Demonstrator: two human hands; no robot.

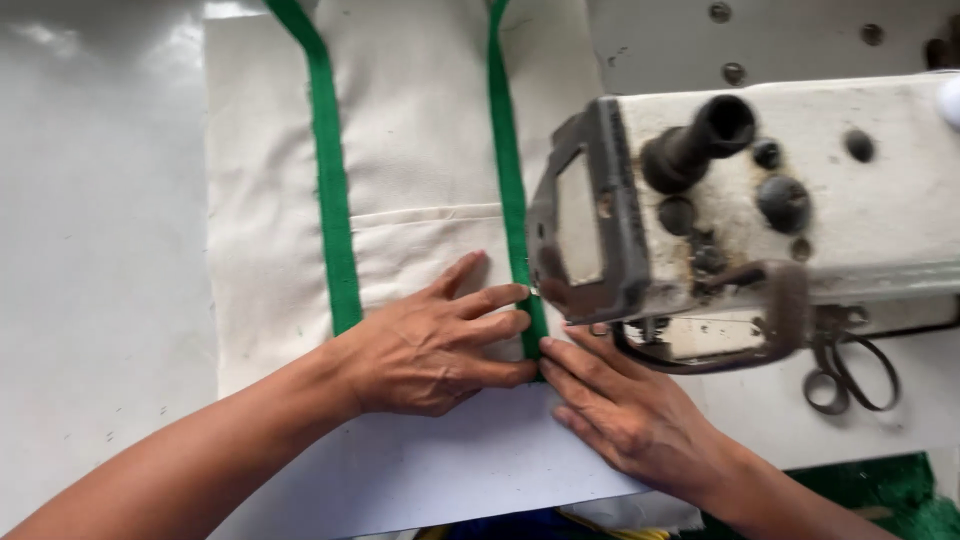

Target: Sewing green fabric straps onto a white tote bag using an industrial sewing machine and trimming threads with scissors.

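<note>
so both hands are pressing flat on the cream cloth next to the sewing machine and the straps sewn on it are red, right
Not quite: the straps are green, not red, as the head view shows. The rest holds: the left hand and the right hand both press flat on the cream cloth next to the sewing machine.

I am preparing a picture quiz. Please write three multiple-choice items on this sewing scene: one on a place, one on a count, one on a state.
1. Where do the scissors lie?
A. under the machine's arm, at right
B. on the cloth
C. in a hand

2. How many green straps run down the cream cloth?
A. one
B. two
C. four

3. How is the left hand?
A. fisted
B. raised
C. flat on the cloth

Key: 1 A, they rest beside the sewing machine; 2 B, two strips show; 3 C, fingers spread, pressing down.
</note>
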